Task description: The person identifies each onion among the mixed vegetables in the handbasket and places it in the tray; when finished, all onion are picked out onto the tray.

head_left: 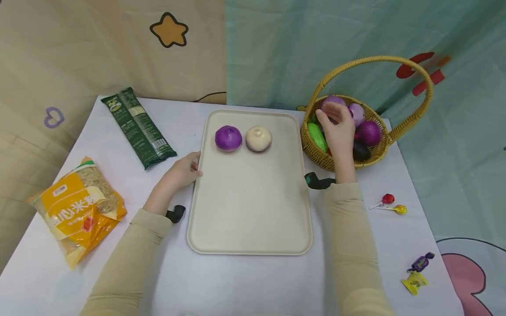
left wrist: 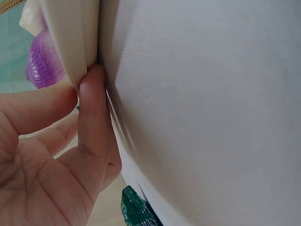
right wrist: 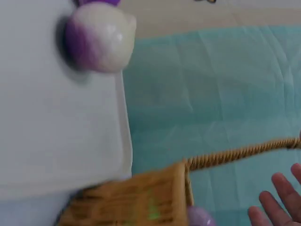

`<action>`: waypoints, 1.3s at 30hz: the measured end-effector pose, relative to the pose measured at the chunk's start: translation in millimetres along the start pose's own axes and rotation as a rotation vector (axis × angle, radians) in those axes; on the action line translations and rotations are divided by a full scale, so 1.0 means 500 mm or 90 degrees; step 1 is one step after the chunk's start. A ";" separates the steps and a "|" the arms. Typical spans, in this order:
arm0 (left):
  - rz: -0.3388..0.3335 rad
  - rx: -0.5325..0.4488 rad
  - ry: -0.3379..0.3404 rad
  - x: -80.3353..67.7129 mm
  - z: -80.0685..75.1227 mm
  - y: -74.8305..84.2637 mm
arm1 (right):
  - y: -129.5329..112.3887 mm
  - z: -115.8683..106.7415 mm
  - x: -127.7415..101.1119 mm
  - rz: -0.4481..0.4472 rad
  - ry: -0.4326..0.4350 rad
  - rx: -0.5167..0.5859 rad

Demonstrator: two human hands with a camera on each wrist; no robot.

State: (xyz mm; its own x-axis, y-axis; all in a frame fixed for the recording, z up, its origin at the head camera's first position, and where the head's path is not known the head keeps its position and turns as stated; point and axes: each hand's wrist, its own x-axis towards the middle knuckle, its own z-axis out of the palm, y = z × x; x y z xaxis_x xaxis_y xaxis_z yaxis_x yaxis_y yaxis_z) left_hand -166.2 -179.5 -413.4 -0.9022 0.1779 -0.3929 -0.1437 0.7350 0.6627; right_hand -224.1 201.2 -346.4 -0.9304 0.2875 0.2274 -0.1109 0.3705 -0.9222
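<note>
Head view showed the person seated at a white table with a cream tray lying between the two arms. On the far end of the tray sat a purple onion and, just beside it, a pale onion, close but apart. The left hand rested at the tray's left rim; from the left wrist view its thumb and a finger pinched that rim. The right hand was inside the wicker basket to the right of the tray, fingers spread and relaxed over the purple vegetables there, clamped on nothing that I could see; the right wrist view showed fingertips straight and apart near the basket's handle. A green piece and a dark one also lay in the basket. Left of the tray lay a green noodle packet and a yellow bag; to the right, two lollipops and two wrapped sweets.
</note>
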 end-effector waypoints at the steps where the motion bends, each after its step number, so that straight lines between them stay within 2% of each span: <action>1: -0.001 -0.001 -0.001 -0.001 0.001 -0.001 | 0.010 -0.012 0.006 -0.004 0.033 -0.013; 3: -0.001 -0.005 -0.005 -0.001 0.003 -0.004 | 0.033 -0.032 0.018 -0.005 0.084 -0.056; 5: -0.004 -0.008 -0.009 -0.002 0.007 -0.006 | 0.058 -0.045 0.028 0.005 0.099 -0.105; 8: -0.006 -0.010 -0.011 -0.003 0.013 -0.010 | 0.091 -0.056 0.037 0.028 0.069 -0.166; 12: -0.003 -0.010 -0.011 -0.003 0.022 -0.013 | 0.120 -0.059 0.043 0.051 0.030 -0.195; 20: -0.006 -0.010 -0.008 -0.013 0.028 -0.013 | 0.129 -0.058 0.049 0.079 0.034 -0.222; 27: -0.004 -0.006 -0.003 -0.013 0.022 -0.013 | 0.104 -0.060 0.032 0.080 0.082 -0.169; 31: -0.002 -0.009 0.000 -0.009 0.013 -0.010 | 0.070 -0.063 0.011 0.064 0.082 -0.118; 35: 0.000 -0.011 0.003 -0.004 0.005 -0.006 | 0.035 -0.043 -0.021 0.034 0.040 -0.054; 39: 0.009 -0.001 0.004 0.002 0.000 -0.007 | 0.013 0.012 -0.075 0.032 -0.051 0.034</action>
State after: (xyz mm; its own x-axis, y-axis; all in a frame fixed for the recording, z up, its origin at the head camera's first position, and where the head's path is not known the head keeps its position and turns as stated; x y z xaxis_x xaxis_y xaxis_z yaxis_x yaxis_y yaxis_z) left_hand -166.7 -181.7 -416.2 -0.9071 0.1842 -0.3785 -0.1307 0.7316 0.6691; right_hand -192.0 187.3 -362.7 -0.9598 0.2330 0.1565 -0.0795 0.3090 -0.9477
